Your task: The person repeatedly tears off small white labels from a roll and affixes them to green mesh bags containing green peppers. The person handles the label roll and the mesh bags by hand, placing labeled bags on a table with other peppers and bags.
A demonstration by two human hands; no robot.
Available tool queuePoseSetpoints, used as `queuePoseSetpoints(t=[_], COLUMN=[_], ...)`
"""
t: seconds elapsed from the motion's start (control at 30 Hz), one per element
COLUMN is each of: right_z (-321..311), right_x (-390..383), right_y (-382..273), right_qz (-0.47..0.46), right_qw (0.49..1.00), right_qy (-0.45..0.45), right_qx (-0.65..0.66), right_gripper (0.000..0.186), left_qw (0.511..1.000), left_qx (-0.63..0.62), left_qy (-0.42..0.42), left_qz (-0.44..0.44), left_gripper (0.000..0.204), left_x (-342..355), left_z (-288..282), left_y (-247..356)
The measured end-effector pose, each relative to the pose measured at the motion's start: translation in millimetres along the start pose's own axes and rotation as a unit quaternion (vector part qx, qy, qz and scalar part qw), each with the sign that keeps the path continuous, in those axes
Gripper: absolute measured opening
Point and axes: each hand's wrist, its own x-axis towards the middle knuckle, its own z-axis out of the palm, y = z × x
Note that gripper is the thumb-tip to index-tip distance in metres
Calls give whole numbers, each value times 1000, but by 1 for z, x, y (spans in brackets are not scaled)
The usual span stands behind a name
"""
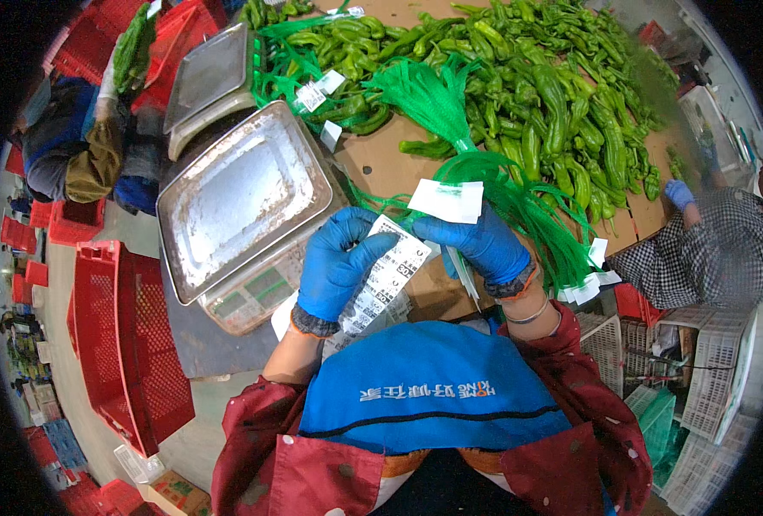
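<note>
Blue-gloved, my left hand (330, 267) pinches a strip of printed white labels (392, 273) between thumb and fingers. The strip hangs down toward my apron. My right hand (487, 248), also gloved in blue, is closed on white tags (447, 203) joined to green mesh net bags (519, 181). Its fingertips come close to the top of the label strip. The bundle of nets spreads away to the right, with more white tags (588, 286) at its ends. Another bunched green net (424, 90) lies just beyond my hands.
Long green peppers (562, 112) are heaped on the cardboard-covered table (368, 163). A metal-topped scale (244, 202) stands at left, a second scale (211, 77) behind it. Red crates (132, 344) sit on the left floor. Co-workers stand left (63, 146) and right (699, 249).
</note>
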Motion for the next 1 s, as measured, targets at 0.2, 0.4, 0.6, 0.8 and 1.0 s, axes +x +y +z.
queuePoseSetpoints(t=[0.2, 0.4, 0.6, 0.8, 1.0], right_z=[-1, -1, 1, -7, -23], right_x=[4, -3, -3, -1, 5], right_y=[4, 2, 1, 4, 5], right_qz=[-6, 12, -15, -48, -48], right_qw=[1000, 999, 999, 997, 996], right_qy=[-19, -36, 8, 65, 75], right_qx=[6, 29, -50, 9, -11], right_gripper=[40, 40, 37, 34, 29], left_qw=[1000, 999, 996, 991, 989], left_qx=[17, 44, 74, 4, 77], left_qy=[-5, 14, 15, -87, -67], left_qz=[10, 16, 56, -103, -110], left_gripper=[15, 14, 17, 27, 22], left_x=[2, 0, -1, -10, -4], left_z=[1, 2, 0, -10, -31], left_y=[1, -1, -2, 11, 23])
